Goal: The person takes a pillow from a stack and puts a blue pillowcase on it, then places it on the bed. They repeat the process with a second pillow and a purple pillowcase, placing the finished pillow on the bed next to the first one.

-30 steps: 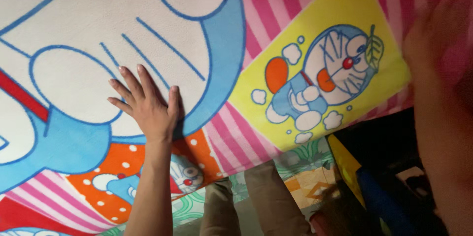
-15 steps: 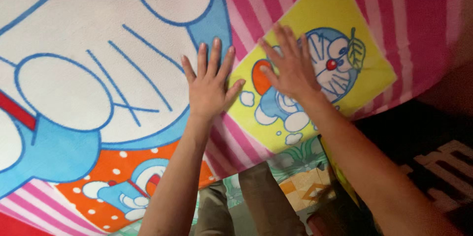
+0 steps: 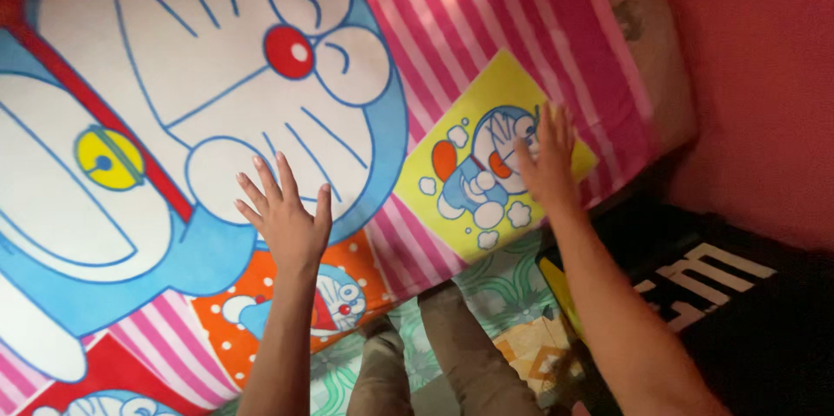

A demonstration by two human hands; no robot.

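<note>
Item: bed sheet (image 3: 486,42), cartoon print, spread flat over a mattress and filling most of the view. Large blue-and-white cartoon cat face at its centre, pink and white stripes around it, and picture panels along the near edge.

Left hand (image 3: 287,216): open, fingers spread, palm down flat on the sheet, at the lower rim of the big cat face, just above the orange dotted panel (image 3: 295,294). It grips nothing.

Right hand (image 3: 546,160): open, fingers straight and close together, palm pressed on the right half of the yellow panel (image 3: 452,225), covering part of the small blue cat printed there. It grips nothing. Slightly blurred.

The two hands lie well apart on the sheet, left on the cat face, right on the yellow panel, with a band of pink stripes between them.

Red wall (image 3: 756,77): to the right of the sheet, beyond its far corner, where a strip of bare beige mattress (image 3: 647,25) shows.

Patterned floor mat (image 3: 512,286): green and orange, below the sheet's near edge.

Trouser legs (image 3: 452,355): grey-brown, the person's own, standing on the mat just below the sheet's edge.

Dark cloth with white lettering (image 3: 738,294): lower right, below the wall, beside the right forearm.
</note>
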